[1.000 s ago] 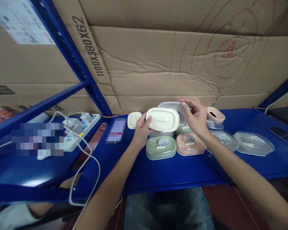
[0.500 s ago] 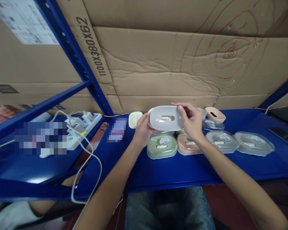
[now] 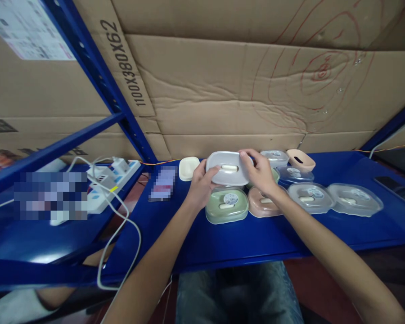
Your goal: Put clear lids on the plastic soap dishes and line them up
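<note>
Both hands hold a grey oval plastic dish [image 3: 227, 157] above the shelf, its slot facing me. A cream-coloured bar fills most of that slot. My left hand [image 3: 201, 182] grips the left end, thumb on the front near the slot. Around the right end are the closed fingers of my right hand [image 3: 256, 166]. Below the dish, a green plastic-covered dish [image 3: 227, 207] and a pink one [image 3: 265, 204] lie on the shelf. Behind my left hand sits a small cream dish [image 3: 189, 168].
On the blue shelf [image 3: 216, 247], clear-covered grey dishes [image 3: 312, 198] and a peach slotted piece [image 3: 301, 160] lie to the right. A phone [image 3: 163, 183], a power strip [image 3: 111, 191] and a looping white cable [image 3: 139, 245] are left. Cardboard [image 3: 205, 90] stands behind.
The cream bar now sits centred in the slot, where more of the opening showed before. My left thumb has come onto the dish's front; the dish has shifted slightly left.
</note>
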Motion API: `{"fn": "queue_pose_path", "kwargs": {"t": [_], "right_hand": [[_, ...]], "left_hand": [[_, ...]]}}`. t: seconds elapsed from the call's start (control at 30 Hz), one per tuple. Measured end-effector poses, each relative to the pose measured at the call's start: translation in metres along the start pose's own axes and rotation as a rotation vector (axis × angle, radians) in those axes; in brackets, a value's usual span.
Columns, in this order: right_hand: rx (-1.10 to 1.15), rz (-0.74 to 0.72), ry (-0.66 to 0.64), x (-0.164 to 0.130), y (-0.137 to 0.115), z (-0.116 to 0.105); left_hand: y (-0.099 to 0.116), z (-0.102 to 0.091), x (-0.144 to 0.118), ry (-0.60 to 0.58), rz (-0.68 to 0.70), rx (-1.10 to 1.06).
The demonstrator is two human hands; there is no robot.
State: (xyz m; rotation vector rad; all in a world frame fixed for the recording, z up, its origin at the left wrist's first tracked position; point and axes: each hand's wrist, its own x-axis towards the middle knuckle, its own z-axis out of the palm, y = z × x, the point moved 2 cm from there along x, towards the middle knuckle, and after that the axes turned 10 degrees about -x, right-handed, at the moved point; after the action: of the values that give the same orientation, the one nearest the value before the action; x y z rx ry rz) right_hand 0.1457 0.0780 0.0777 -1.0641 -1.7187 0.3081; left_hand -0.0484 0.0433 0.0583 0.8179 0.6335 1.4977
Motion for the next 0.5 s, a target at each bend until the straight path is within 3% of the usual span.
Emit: {"fn": "queue_pose_path", "kwargs": {"t": [0.1,0.4,0.5], "right_hand": [[-0.015,0.023,-0.047,-0.003,0.003,-0.002],[-0.171,-0.064,0.004,-0.008,-0.011,-0.005],[-0.17,-0.073,-0.086,-0.004,-0.013,-0.01]], "left_hand": [[0.0,0.0,-0.001,0.012,-0.025,0.031],[-0.006,0.001,-0.002,-0.016,-0.009,0.068],[-0.007,-0.003,0.0,-0.011,-0.024,0.046]]}}
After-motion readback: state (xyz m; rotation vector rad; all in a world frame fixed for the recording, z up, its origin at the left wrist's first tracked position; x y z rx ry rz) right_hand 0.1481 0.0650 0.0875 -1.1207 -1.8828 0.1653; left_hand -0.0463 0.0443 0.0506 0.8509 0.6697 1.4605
